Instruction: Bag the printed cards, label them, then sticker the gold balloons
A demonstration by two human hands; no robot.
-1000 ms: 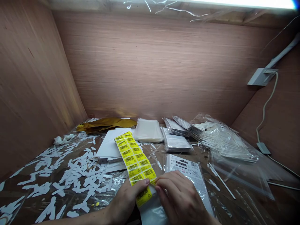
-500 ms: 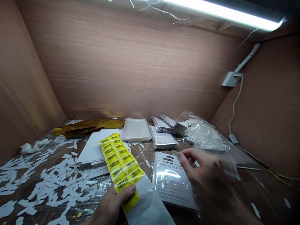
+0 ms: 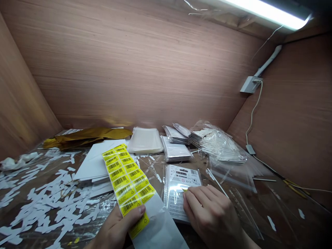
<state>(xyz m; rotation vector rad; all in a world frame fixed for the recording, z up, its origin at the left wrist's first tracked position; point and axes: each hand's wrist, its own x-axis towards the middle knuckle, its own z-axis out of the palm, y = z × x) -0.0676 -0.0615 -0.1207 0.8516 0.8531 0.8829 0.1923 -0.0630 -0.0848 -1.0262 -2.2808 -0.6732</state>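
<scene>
My left hand (image 3: pixel 118 226) grips the lower end of a sheet of yellow barcode stickers (image 3: pixel 127 180), thumb pressed on its face, holding it up over the desk. My right hand (image 3: pixel 210 212) lies curled on a clear-wrapped white packet (image 3: pixel 180 181) with printed text, fingertips pinching a small yellow sticker (image 3: pixel 184 190) against the packet. The sheet's white backing, bare of stickers, hangs down between my hands.
White paper scraps (image 3: pixel 46 204) litter the plastic-covered desk on the left. Behind lie gold foil bags (image 3: pixel 85 135), white sheets (image 3: pixel 93 162), a stack of clear sleeves (image 3: pixel 145 141), piled wrapped packets (image 3: pixel 176 150) and bagged white sticks (image 3: pixel 220 145). Wooden walls enclose three sides; a cable (image 3: pixel 252 117) runs down the right wall.
My right hand left the sticker sheet, lifted over the packet, then came down onto it with a yellow sticker at its fingertips. The view swung right.
</scene>
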